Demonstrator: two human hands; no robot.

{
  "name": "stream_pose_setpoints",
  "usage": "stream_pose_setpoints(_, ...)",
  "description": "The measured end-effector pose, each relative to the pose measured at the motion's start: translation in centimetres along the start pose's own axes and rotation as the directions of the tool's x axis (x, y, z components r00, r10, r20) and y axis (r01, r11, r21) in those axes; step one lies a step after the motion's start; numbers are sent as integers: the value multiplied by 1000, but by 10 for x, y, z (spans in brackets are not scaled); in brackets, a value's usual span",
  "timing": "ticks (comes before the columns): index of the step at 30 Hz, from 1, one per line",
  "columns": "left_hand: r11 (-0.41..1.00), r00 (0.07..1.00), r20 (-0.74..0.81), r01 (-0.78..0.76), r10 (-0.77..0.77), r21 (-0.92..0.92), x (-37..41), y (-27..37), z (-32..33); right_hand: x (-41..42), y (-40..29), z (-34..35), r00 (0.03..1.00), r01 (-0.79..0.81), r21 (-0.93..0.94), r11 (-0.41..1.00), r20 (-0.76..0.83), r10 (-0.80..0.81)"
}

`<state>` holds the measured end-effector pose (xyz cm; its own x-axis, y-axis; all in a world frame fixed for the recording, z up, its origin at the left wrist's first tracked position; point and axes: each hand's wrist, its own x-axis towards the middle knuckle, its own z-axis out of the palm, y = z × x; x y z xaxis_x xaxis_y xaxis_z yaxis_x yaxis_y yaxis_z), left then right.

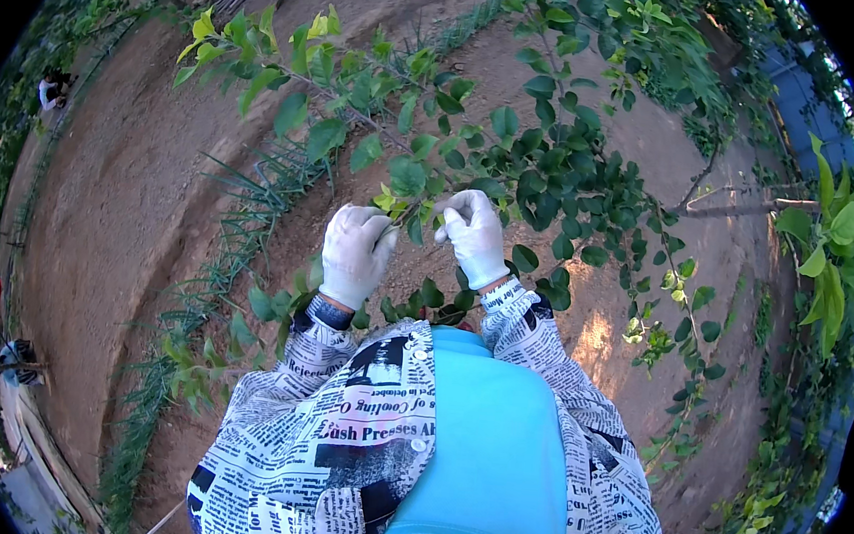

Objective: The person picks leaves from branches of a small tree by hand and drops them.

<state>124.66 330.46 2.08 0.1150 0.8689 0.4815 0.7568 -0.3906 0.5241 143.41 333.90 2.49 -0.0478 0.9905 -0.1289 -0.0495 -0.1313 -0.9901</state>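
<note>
Both hands wear white gloves and are raised among the leaves of a low broad-leaved branch. My left hand [356, 254] has its thumb and forefinger closed on a thin leafy shoot [403, 211] with small yellow-green leaves. On the other side of that shoot is my right hand [472, 237], its fingers curled and the thumb close to the forefinger. Whether something thin is between those fingertips is too small to tell. Round green leaves [407, 175] hang just beyond the hands, and the branch [367, 121] runs up to the left.
Denser foliage [548, 163] spreads at the right, with a bare limb [747, 209] reaching in from the side. A row of green onion-like plants [238, 229] crosses the brown soil [156, 170] at left. A person [51, 91] is far off. A blue wall [808, 109] stands at far right.
</note>
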Motion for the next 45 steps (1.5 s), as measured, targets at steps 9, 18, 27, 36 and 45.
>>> stream_pose_setpoints(9, 1000, 1000, 14, -7, 7, -16, 5, 9, -9, 7, 1, 19, 945, 306, -639, 706, 111, -309)
stream_pose_setpoints(18, 999, 999, 50, 22, -20, -38, 1, 6, -11, 3, 7, -11, 975, -169, 52, 984, 153, 159)
stream_pose_setpoints(27, 999, 999, 36, 23, -22, -27, -1, -8, -5, -85, 33, -183, 952, -178, 108, 978, -231, 199)
stream_pose_setpoints(36, 999, 995, 91, 51, -50, -2, -7, -17, 3, -133, 41, -267, 773, -594, -747, 298, -632, -43)
stream_pose_setpoints(45, 998, 991, 123, 58, -57, -2, -8, -10, 1, -79, 25, -224, 819, -327, -815, 478, -496, -288)
